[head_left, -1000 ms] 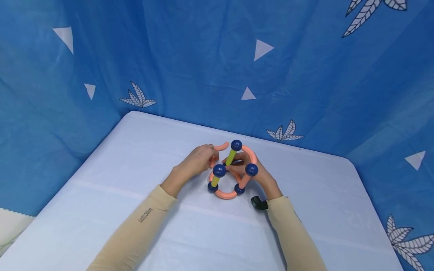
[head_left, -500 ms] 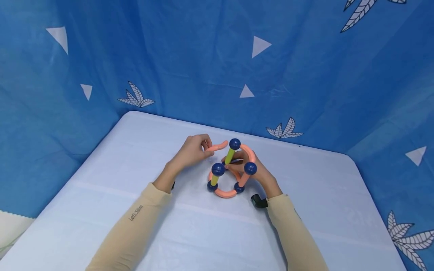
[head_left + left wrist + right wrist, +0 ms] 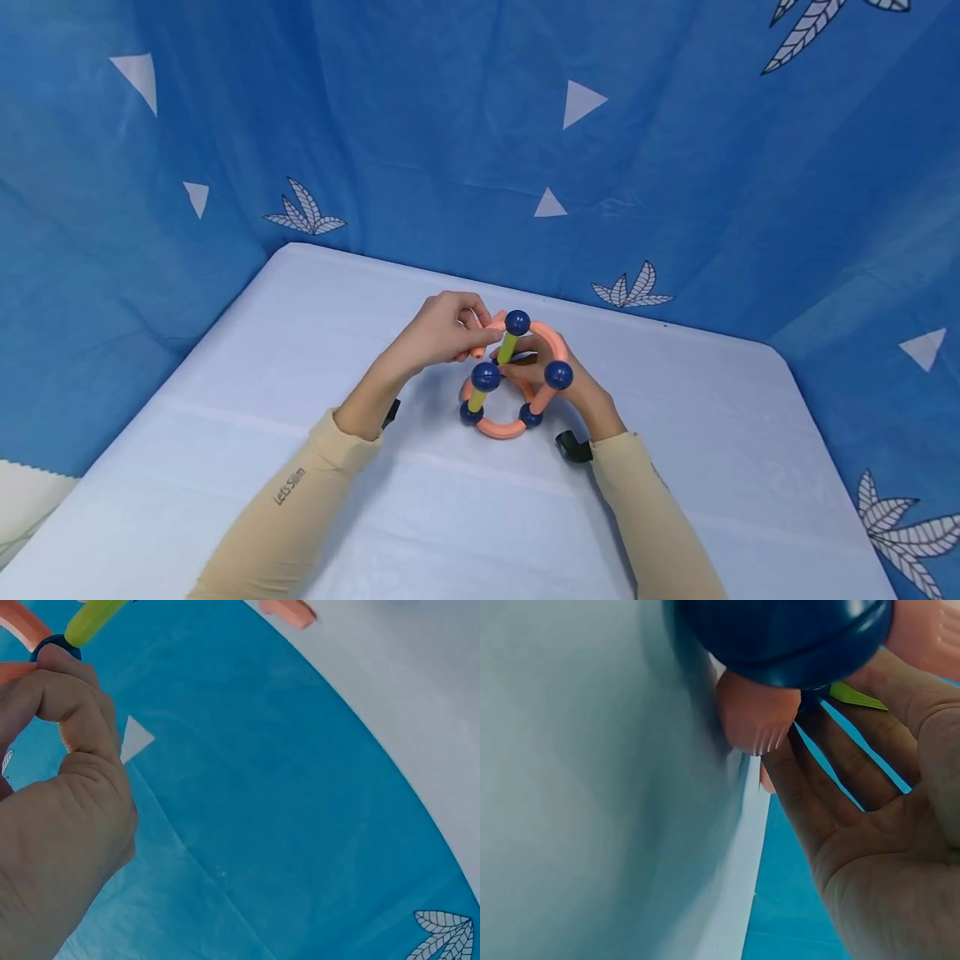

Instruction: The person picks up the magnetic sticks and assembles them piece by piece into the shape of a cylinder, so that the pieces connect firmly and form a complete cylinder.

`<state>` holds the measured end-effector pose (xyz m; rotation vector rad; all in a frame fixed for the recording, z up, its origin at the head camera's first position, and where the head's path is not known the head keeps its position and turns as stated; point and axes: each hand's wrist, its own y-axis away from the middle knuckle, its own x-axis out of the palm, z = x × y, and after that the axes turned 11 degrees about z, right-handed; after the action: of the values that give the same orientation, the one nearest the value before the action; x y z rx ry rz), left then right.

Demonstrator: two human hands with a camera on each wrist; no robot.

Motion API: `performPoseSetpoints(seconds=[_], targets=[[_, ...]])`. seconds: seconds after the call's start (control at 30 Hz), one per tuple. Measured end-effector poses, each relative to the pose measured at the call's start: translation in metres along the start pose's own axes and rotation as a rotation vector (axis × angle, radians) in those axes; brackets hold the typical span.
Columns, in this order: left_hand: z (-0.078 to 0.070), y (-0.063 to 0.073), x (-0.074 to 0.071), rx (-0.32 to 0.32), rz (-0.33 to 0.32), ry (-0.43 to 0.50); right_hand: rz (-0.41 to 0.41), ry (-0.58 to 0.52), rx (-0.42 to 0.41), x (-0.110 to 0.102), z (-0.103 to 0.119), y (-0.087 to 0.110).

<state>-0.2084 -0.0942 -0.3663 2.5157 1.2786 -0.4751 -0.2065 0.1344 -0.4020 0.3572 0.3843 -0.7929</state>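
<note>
A magnetic-stick frame of dark blue balls, curved orange sticks and straight sticks stands on the table, with an orange ring (image 3: 501,430) at its base. My left hand (image 3: 448,329) pinches a curved orange stick (image 3: 477,352), its far end right at the back upper blue ball (image 3: 517,322). In the left wrist view that blue ball (image 3: 56,646) joins a yellow-green stick (image 3: 94,621) at the fingertips. My right hand (image 3: 564,371) reaches behind the frame and grips the foot of the yellow-green upright (image 3: 507,347) at its lower ball. A large blue ball (image 3: 787,637) partly hides its fingers in the right wrist view.
Another curved orange stick (image 3: 289,611) lies loose on the white table (image 3: 360,317), behind the left fingers in the head view. A front upper ball (image 3: 486,377) and a right upper ball (image 3: 558,375) stick up from the frame. Blue cloth (image 3: 450,125) hangs behind the table.
My left hand first lifts back and up with the curved stick, then shifts right, bringing the stick to the back upper ball. My right hand keeps its grip in place.
</note>
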Motion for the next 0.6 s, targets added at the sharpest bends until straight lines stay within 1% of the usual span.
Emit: performPoseSetpoints(seconds=[0.13,0.23,0.33,0.5,0.57,0.6], targets=[[-0.003,0.0015,0.0015,0.005,-0.023,-0.048,0.001,0.001,0.002,-0.0002,-0.0011,-0.0017],[-0.0044,0.0018,0.003,0.011,-0.028,-0.079,0.001,0.017,-0.004,-0.0001,-0.0024,-0.0028],[-0.0066,0.0027,0.0044,0.016,-0.022,-0.09,0.003,0.03,-0.028,-0.0006,-0.004,-0.0035],[-0.0073,0.0033,0.0045,0.021,-0.001,-0.094,0.015,0.011,-0.066,-0.0018,-0.0075,-0.0046],[-0.0054,0.0022,0.0041,0.025,0.012,-0.075,0.013,0.01,-0.067,-0.0016,-0.0084,-0.0044],[-0.0036,0.0013,0.0038,0.025,0.014,-0.056,0.029,-0.012,-0.068,-0.0014,-0.0089,-0.004]])
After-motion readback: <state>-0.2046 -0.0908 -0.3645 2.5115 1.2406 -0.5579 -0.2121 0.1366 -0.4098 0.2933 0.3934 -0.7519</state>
